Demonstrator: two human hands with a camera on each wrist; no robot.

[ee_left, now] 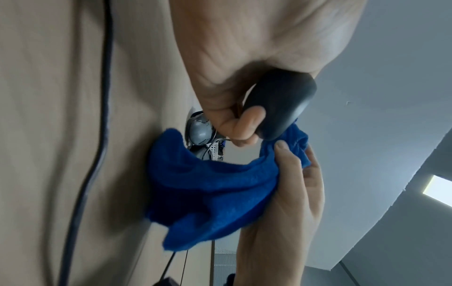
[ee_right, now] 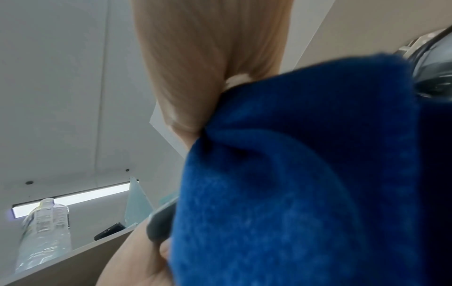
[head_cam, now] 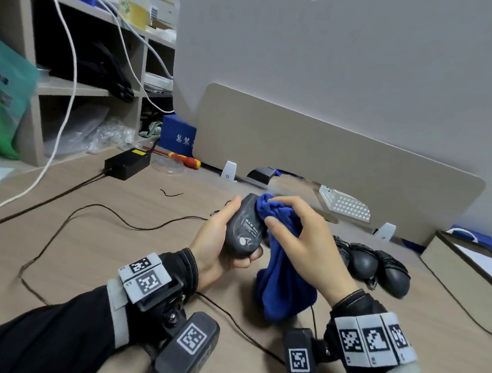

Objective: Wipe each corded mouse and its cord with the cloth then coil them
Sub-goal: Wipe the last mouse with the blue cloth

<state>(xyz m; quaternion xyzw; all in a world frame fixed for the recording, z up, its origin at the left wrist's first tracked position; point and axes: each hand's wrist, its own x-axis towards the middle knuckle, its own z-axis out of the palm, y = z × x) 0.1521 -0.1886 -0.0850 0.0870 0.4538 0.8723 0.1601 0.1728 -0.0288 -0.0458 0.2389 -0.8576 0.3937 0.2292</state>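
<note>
Blue cloth (head_cam: 283, 263) bunched in our right grip (head_cam: 302, 241), pressed on the upturned mouse (head_cam: 243, 226) our left grip (head_cam: 218, 248) clasps above the worktop (head_cam: 120, 236); the right-wrist view alone shows a bottle (ee_right: 44, 236).

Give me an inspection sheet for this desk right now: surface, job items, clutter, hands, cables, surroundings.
Surface: wood-look desk, in use.
Job's things: mouse held underside up; blue cloth against it; coiled mice lying at right.
Clutter: screwdriver, black adapter, white basket.
Hands: left hand grips the mouse; right hand holds the cloth.
Cables: mouse cord loose across the desk; white cable hangs from the shelves.
Surroundings: shelves at left, divider panel behind.
</note>
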